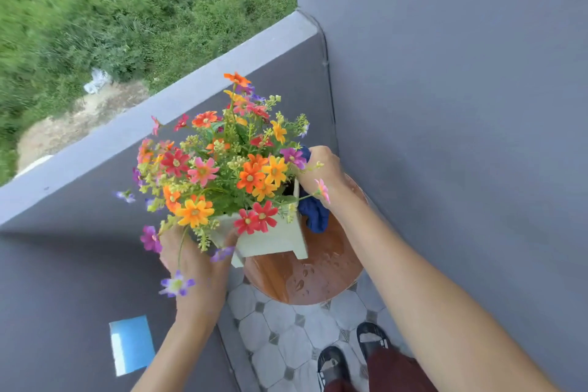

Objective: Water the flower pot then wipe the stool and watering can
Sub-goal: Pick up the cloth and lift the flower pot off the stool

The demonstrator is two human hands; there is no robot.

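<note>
Single head-worn wide-angle view, looking steeply down, close over the stool (318, 277) in a wall corner (445, 105)

Both bare forearms reach up from the lower edge toward mid-frame; the left hand (194, 259), left of centre, curls its fingers in a closed grip; the right hand (321, 169), right of centre, is clenched, wrist bent inward.

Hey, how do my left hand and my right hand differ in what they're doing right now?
The left hand grips the near corner of the white flower pot, low among the blooms; the right hand is at the pot's far side. The right hand holds a blue cloth against the pot; the left hand holds no cloth. Both hands are on the pot above the wet wooden stool.
</note>
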